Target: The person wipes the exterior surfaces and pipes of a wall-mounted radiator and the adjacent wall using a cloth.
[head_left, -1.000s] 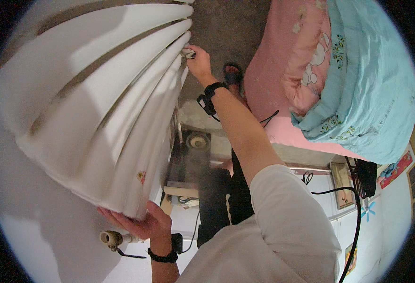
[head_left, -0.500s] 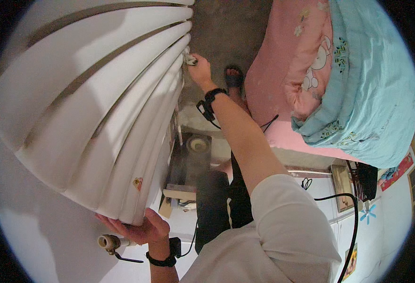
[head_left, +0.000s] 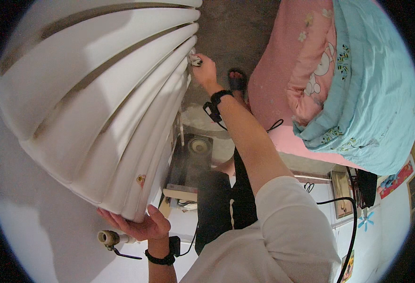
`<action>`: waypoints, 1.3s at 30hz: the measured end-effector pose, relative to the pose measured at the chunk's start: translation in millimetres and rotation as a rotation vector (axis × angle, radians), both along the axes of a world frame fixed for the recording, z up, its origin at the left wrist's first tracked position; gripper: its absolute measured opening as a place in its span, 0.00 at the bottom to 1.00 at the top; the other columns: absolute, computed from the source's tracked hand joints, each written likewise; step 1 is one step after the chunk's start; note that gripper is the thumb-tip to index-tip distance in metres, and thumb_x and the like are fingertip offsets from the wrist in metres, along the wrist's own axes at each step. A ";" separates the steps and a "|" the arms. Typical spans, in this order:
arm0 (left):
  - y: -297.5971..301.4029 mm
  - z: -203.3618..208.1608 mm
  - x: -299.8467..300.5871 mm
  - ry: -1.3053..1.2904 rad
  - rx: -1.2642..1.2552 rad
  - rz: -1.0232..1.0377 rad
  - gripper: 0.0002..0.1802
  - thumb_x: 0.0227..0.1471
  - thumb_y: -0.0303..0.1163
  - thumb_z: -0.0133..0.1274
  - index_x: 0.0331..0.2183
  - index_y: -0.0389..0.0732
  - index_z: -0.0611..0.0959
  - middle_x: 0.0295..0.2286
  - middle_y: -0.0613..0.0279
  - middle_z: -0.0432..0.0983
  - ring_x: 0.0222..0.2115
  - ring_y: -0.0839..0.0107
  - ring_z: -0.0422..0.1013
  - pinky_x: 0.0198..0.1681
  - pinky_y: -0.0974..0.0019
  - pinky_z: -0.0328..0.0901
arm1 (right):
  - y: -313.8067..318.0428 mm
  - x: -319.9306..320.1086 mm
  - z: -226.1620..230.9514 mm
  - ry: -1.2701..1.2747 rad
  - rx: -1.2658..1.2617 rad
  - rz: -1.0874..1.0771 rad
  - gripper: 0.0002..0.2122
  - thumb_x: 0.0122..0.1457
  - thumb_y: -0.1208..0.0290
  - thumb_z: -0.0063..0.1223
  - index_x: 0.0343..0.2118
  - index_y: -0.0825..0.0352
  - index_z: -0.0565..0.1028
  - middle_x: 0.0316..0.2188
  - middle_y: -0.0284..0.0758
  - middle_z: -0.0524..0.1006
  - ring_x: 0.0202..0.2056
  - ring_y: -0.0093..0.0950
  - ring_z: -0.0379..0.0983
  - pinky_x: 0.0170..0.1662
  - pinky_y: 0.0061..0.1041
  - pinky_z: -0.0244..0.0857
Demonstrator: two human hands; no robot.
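Note:
A large white ribbed radiator [head_left: 99, 99] fills the left of the view against a white wall. My left hand [head_left: 139, 225] presses flat against its near bottom end, just above a valve with a small black lever [head_left: 111, 238]. My right hand [head_left: 203, 70] reaches to the far end of the radiator and is closed on a small white cloth-like wad [head_left: 194, 59] held against a fin. Both wrists wear black bands.
A bed with a pink sheet [head_left: 283, 89] and a light blue quilt [head_left: 372, 89] lies on the right. A sandal [head_left: 237, 81] rests on the grey floor. A round speaker box [head_left: 195, 151] sits below. Black cables [head_left: 346, 207] run by a white cabinet.
My right hand has slid farther along the radiator's far end. The left hand stays under the near end; the view has shifted slightly.

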State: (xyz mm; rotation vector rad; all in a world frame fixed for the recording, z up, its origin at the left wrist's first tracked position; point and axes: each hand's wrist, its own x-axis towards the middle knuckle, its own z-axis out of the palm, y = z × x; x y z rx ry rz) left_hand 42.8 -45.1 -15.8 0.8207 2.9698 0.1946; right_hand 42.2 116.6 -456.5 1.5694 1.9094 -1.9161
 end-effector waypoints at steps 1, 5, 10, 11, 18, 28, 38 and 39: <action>0.1 -1.0 0.2 0.000 -0.002 0.005 0.44 0.52 0.37 0.56 0.65 0.37 0.56 0.65 0.38 0.46 0.67 0.40 0.40 0.66 0.35 0.45 | -0.3 -1.6 -2.6 -0.097 -0.036 0.019 0.19 0.47 0.71 0.58 0.46 0.63 0.80 0.41 0.50 0.80 0.44 0.50 0.76 0.47 0.44 0.71; 4.4 -2.7 -0.5 -0.008 0.043 -0.022 0.41 0.57 0.40 0.57 0.64 0.34 0.58 0.65 0.38 0.47 0.66 0.41 0.44 0.66 0.37 0.43 | 10.7 1.1 -9.2 -0.096 -0.040 0.112 0.21 0.47 0.70 0.58 0.48 0.61 0.79 0.43 0.50 0.79 0.45 0.49 0.76 0.48 0.44 0.71; 12.0 -1.8 -3.0 -0.006 0.061 -0.048 0.39 0.58 0.38 0.56 0.64 0.35 0.58 0.65 0.39 0.47 0.66 0.41 0.45 0.67 0.37 0.43 | 9.4 7.2 26.4 -0.089 -0.026 0.195 0.23 0.49 0.70 0.57 0.51 0.63 0.75 0.45 0.49 0.78 0.48 0.49 0.74 0.51 0.42 0.70; 12.5 -1.6 -3.8 -0.004 0.053 -0.059 0.38 0.58 0.38 0.55 0.63 0.35 0.59 0.65 0.39 0.48 0.66 0.41 0.45 0.67 0.37 0.43 | 9.6 6.9 40.9 -0.080 -0.022 0.196 0.23 0.49 0.70 0.57 0.51 0.63 0.75 0.45 0.49 0.78 0.48 0.49 0.74 0.51 0.42 0.70; 8.2 -8.5 -6.1 0.074 0.021 -0.078 0.38 0.55 0.36 0.53 0.64 0.35 0.60 0.64 0.42 0.54 0.65 0.40 0.48 0.66 0.36 0.44 | 11.0 18.5 106.7 0.297 0.044 0.203 0.20 0.47 0.77 0.56 0.47 0.70 0.75 0.43 0.49 0.77 0.46 0.51 0.73 0.50 0.40 0.68; 10.6 -9.2 -4.3 0.086 0.063 -0.051 0.36 0.55 0.34 0.53 0.63 0.35 0.63 0.63 0.43 0.57 0.65 0.40 0.49 0.66 0.36 0.45 | 4.8 9.8 92.7 0.205 0.130 0.085 0.17 0.49 0.77 0.55 0.45 0.67 0.76 0.42 0.47 0.77 0.46 0.50 0.73 0.49 0.42 0.69; 6.0 -7.2 -4.6 0.093 0.032 -0.081 0.36 0.56 0.36 0.55 0.62 0.37 0.64 0.63 0.44 0.57 0.65 0.40 0.50 0.66 0.38 0.45 | 5.7 16.4 141.0 0.189 0.102 0.224 0.18 0.52 0.76 0.58 0.48 0.66 0.76 0.46 0.46 0.76 0.47 0.48 0.73 0.52 0.37 0.67; 7.3 -6.6 -4.5 0.096 0.021 -0.081 0.35 0.58 0.37 0.55 0.62 0.34 0.63 0.64 0.44 0.56 0.65 0.41 0.49 0.66 0.39 0.44 | 7.9 17.7 151.2 0.234 0.101 0.247 0.19 0.50 0.77 0.58 0.48 0.66 0.76 0.45 0.45 0.76 0.48 0.48 0.72 0.52 0.37 0.67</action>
